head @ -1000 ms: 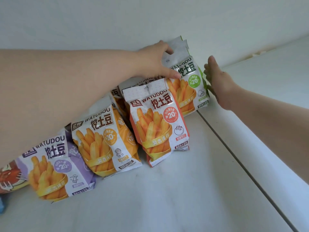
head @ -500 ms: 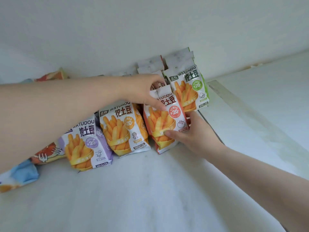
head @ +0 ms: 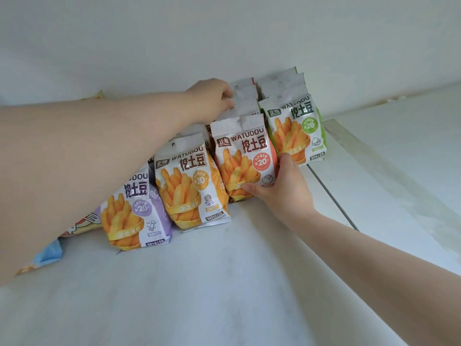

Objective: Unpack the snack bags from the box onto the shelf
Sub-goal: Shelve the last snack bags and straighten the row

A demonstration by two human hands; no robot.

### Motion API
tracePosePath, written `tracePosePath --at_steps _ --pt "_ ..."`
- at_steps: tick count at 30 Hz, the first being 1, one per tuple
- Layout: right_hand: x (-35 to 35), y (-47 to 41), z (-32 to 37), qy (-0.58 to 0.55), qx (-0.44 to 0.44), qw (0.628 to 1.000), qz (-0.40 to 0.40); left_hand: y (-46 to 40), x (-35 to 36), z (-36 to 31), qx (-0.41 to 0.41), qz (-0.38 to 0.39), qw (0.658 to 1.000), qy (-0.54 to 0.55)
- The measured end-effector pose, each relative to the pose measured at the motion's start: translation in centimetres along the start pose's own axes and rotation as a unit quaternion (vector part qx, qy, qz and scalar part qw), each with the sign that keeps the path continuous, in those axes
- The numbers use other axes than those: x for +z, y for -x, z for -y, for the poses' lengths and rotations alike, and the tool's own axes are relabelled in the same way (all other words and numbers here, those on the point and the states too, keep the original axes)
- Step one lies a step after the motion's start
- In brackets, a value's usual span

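Note:
Rows of WATUDOU fries snack bags stand on the white shelf (head: 224, 283) against the back wall. In front are a purple bag (head: 136, 211), a yellow bag (head: 190, 186), a red bag (head: 242, 161) and a green bag (head: 296, 126), with more bags behind each. My right hand (head: 279, 188) grips the lower right corner of the red bag, thumb on its front. My left hand (head: 212, 101) reaches over the rows and its fingers pinch the top seals of the bags (head: 245, 96) behind the red one. The box is out of view.
Other snack packets, one blue (head: 48, 253) and one with red print (head: 82, 221), lie at the left under my left forearm. A seam (head: 331, 193) divides the shelf from a white panel on the right. The wall stands close behind the bags.
My left hand has moved from the front red bag's top back to the seals of the bags behind it. My right hand stays at the red bag's lower right corner, and the view has drawn closer.

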State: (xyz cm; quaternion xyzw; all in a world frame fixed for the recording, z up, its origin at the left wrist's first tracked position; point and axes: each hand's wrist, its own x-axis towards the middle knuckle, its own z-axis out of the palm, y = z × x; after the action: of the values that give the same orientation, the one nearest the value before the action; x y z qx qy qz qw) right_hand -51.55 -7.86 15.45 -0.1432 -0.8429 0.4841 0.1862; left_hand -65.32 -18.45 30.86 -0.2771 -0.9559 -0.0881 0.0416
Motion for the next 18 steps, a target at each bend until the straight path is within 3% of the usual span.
tracePosePath --at_steps 5,7,10,11,18 --pt "-0.1 -0.2 -0.1 0.004 -0.006 1.000 0.008 -1.8 0.9 -0.1 -0.011 0.056 0.997 -0.055" --pt "-0.3 -0.4 -0.1 0.010 -0.009 1.000 0.012 -1.7 0.9 -0.2 -0.003 0.015 0.998 -0.068" --pt "-0.7 -1.2 0.2 0.033 -0.017 0.999 0.012 -1.2 0.4 0.0 0.026 -0.108 0.991 -0.078" --pt "-0.8 -1.5 0.4 0.043 -0.021 0.999 0.016 -1.2 0.2 0.3 0.027 -0.109 0.991 -0.078" --pt "-0.8 -0.8 0.0 0.065 -0.019 0.998 0.012 0.0 -1.4 -0.1 -0.003 0.034 0.999 0.019"
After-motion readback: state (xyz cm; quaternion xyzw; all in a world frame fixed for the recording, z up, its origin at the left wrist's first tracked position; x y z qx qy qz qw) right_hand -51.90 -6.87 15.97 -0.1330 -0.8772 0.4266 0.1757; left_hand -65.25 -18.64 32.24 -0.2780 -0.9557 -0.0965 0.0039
